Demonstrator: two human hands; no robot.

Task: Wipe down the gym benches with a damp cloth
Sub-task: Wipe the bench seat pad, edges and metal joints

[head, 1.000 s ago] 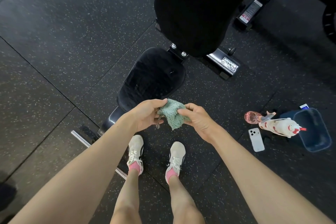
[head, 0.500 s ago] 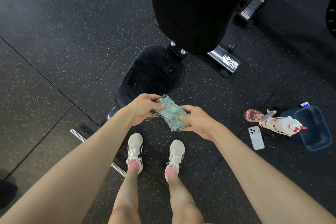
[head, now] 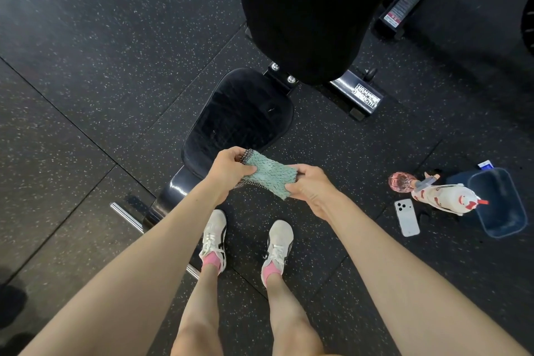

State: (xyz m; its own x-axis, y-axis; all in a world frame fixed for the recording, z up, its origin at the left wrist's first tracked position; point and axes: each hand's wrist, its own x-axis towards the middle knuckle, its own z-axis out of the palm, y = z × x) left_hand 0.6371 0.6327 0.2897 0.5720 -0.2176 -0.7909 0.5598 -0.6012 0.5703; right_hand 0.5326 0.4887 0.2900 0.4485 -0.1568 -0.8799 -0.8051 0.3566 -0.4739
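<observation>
I hold a folded green cloth (head: 270, 174) with a dark mesh underside between both hands, in front of me above the floor. My left hand (head: 228, 169) grips its left end and my right hand (head: 310, 185) pinches its right end. Just beyond the cloth is the black seat pad (head: 239, 118) of a gym bench, with faint streaks on its surface. The bench's tall black back pad (head: 306, 9) rises behind the seat at the top of the view.
On the floor to my right lie a white phone (head: 407, 217), a pink bottle (head: 401, 181), a white spray bottle with red marks (head: 445, 196) and a blue plastic tub (head: 501, 202). The bench's foot bar (head: 127, 214) sticks out at left. Another machine's frame (head: 404, 6) stands at upper right.
The cloth went from a bunched wad to a folded, flattened strip stretched between my hands. My hands moved a little apart.
</observation>
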